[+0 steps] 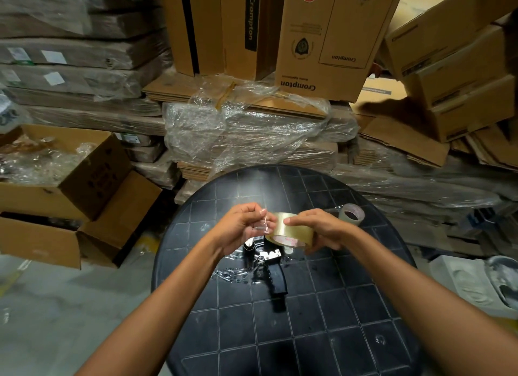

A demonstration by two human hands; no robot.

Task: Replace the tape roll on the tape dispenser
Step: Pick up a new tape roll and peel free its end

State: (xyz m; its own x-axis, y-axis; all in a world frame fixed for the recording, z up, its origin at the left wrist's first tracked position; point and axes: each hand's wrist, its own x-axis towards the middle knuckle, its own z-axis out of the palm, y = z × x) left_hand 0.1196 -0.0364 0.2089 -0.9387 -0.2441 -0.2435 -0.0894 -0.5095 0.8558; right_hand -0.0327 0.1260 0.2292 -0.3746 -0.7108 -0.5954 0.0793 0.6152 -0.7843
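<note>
cardboard boxes (333, 39) behind, spare roll (351, 213) beside

The table (308, 333) is showing black, crossed by a grid of thin pale lines. The tape dispenser (273, 269) lying on it is looking black too, with silvery metal parts. The tape roll (286, 229) is glinting clear yellowish-tan, its core printed in red. A second roll (351, 213) is appearing pale grey with a dark centre. The cardboard boxes (330, 39) behind are showing brown with black lettering.

Tape roll (286, 229) — both hands gripping
</note>
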